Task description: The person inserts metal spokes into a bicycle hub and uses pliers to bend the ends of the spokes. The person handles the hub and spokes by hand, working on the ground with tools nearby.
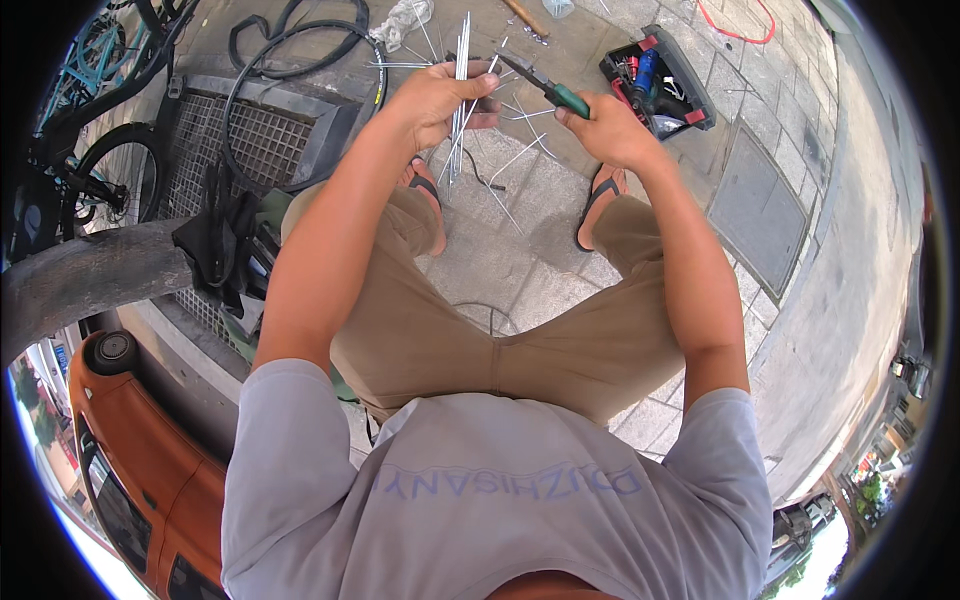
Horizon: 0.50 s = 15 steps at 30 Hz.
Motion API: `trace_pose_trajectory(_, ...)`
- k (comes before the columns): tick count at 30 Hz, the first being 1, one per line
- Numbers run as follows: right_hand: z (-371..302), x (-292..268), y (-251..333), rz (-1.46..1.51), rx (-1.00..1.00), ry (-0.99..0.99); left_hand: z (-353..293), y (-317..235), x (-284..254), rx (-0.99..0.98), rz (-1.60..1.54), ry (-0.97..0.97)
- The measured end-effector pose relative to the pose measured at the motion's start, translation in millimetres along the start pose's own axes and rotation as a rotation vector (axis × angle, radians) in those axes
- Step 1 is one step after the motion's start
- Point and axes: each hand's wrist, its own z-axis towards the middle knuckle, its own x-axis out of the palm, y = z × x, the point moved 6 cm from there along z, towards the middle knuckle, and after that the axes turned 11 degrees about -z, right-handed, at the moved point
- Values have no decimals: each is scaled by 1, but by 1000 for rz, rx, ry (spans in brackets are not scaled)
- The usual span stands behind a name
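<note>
My left hand (428, 102) is closed around a bundle of thin silvery bicycle spokes (462, 52), most of them upright. One spoke leans out past the thumb towards the right. Gripped in my right hand (617, 132) is a pair of pliers (545, 84) with dark jaws and green handles. The jaws point up and left, near the top of the leaning spoke. Whether they touch it, I cannot tell. More loose spokes (528, 153) lie scattered on the paving below and between my hands.
A black toolbox (697, 88) with red latches and several tools stands open at the right. Far left of my hands lie black tyres (243, 50) beside a floor grate (207, 150). A bicycle wheel (118, 172) and an orange car (140, 450) are further left.
</note>
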Motion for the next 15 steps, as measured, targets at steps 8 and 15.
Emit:
trace_pose_trajectory(8, 1, 3, -4, 1, 37, 8, 2, 1, -3, 5, -14, -12)
trace_pose_trajectory(15, 3, 6, -9, 57, 27, 28, -2, 1, 1, -29, 11, -30)
